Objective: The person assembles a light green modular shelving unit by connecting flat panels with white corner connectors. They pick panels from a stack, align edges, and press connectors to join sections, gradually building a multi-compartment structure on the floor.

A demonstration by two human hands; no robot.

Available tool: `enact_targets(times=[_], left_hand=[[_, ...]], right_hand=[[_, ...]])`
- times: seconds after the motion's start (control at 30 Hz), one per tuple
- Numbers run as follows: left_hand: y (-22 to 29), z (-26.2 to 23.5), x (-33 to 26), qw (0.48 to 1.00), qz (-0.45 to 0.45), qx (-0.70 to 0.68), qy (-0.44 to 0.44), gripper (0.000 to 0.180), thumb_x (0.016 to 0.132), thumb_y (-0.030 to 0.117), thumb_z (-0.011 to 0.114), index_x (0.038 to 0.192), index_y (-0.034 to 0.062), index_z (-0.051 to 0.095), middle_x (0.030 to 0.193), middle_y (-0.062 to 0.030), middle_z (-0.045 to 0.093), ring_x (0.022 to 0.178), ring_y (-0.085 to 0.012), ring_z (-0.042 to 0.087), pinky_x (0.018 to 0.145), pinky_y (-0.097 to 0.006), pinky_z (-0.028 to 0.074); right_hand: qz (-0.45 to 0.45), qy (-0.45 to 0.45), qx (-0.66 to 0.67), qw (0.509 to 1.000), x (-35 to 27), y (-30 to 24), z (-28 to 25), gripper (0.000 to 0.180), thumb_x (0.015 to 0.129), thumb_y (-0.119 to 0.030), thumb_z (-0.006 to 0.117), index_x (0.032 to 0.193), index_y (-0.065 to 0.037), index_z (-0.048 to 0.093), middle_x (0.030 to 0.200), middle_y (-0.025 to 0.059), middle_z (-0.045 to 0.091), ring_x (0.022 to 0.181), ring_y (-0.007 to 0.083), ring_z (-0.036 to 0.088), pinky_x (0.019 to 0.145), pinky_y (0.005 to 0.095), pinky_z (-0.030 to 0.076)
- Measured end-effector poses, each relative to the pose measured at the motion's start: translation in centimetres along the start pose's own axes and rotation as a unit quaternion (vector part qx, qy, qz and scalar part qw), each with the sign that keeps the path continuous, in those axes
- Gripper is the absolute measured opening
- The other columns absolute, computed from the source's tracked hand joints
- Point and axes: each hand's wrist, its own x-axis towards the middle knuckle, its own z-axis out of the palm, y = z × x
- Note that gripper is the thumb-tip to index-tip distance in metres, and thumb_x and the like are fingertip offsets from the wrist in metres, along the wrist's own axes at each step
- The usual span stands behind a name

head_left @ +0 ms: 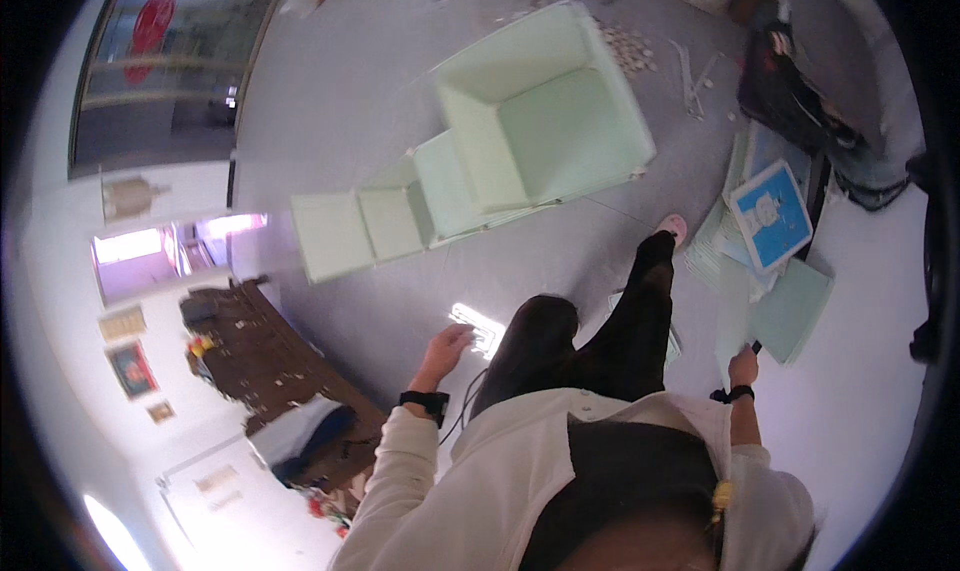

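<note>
Right hand (742,366) is placed at the near end of a narrow pale panel (735,316); its fingers look bent, but whether they are clamped on that end cannot be told. The panel's long axis is pointed away from these fingers, up along the floor's (345,111) right side; the right hand is the nearer by far. Left hand (447,356) is held well apart, fingers loosely bent, nothing seen in them, just beside a bright patch (478,329); a dark cable (465,411) is seen below.

Just right of the narrow panel, a wider green panel (800,306) is seen. Farther up, a blue picture (770,216) is laid slantwise by pale sheets (705,241).

Beyond the pink slipper (678,229), a green unit (485,161) is set mid-floor, open cells shown, its long axis slanted from lower left to upper right. Past its upper right corner, small pale pieces (628,49) are scattered toward the floor's far edge.
</note>
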Motion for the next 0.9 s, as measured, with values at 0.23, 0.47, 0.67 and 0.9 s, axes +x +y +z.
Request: enact_targets(times=[0.23, 0.47, 0.67, 0.9], left_hand=[[-20.7, -2.0, -8.6, 0.994, -0.045, 0.032, 0.091, 0.030, 0.085, 0.024, 0.057, 0.105, 0.0032, 0.063, 0.094, -0.0139, 0.068, 0.088, -0.0260, 0.065, 0.081, -0.034, 0.049], [-31.0, -4.7, -12.7, 0.986, -0.058, -0.112, 0.113, 0.030, 0.086, 0.022, 0.056, 0.104, -0.0008, 0.063, 0.088, -0.0114, 0.067, 0.082, -0.0191, 0.064, 0.075, -0.031, 0.050], [-31.7, -9.7, -9.7, 0.971, -0.046, -0.162, 0.168, 0.029, 0.085, 0.025, 0.057, 0.103, 0.0030, 0.064, 0.094, -0.0160, 0.067, 0.090, -0.0274, 0.064, 0.080, -0.034, 0.049], [-28.1, -18.7, -5.0, 0.973, -0.059, -0.194, 0.106, 0.037, 0.090, 0.031, 0.052, 0.107, 0.0005, 0.063, 0.094, -0.0111, 0.068, 0.088, -0.0200, 0.063, 0.081, -0.033, 0.048]], right_hand=[[-0.282, 0.060, -0.170, 0.942, -9.4, -17.4, -5.9, 0.011, 0.081, -0.010, 0.051, 0.091, -0.006, 0.056, 0.082, 0.0171, 0.063, 0.080, 0.0374, 0.062, 0.069, 0.0474, 0.049], [-0.492, 0.072, -0.054, 0.866, -23.1, -34.3, -9.5, 0.017, 0.088, -0.021, 0.051, 0.091, -0.006, 0.055, 0.082, 0.0184, 0.061, 0.075, 0.0385, 0.059, 0.062, 0.0483, 0.045], [-0.531, 0.069, 0.080, 0.841, -29.0, -45.5, -7.8, 0.022, 0.091, -0.026, 0.051, 0.093, -0.004, 0.054, 0.080, 0.0195, 0.059, 0.072, 0.0394, 0.057, 0.060, 0.0462, 0.043], [-0.502, -0.007, 0.110, 0.858, -34.2, -58.1, -6.6, 0.022, 0.090, -0.023, 0.054, 0.096, -0.003, 0.057, 0.080, 0.0192, 0.058, 0.069, 0.0354, 0.058, 0.057, 0.0390, 0.044]])
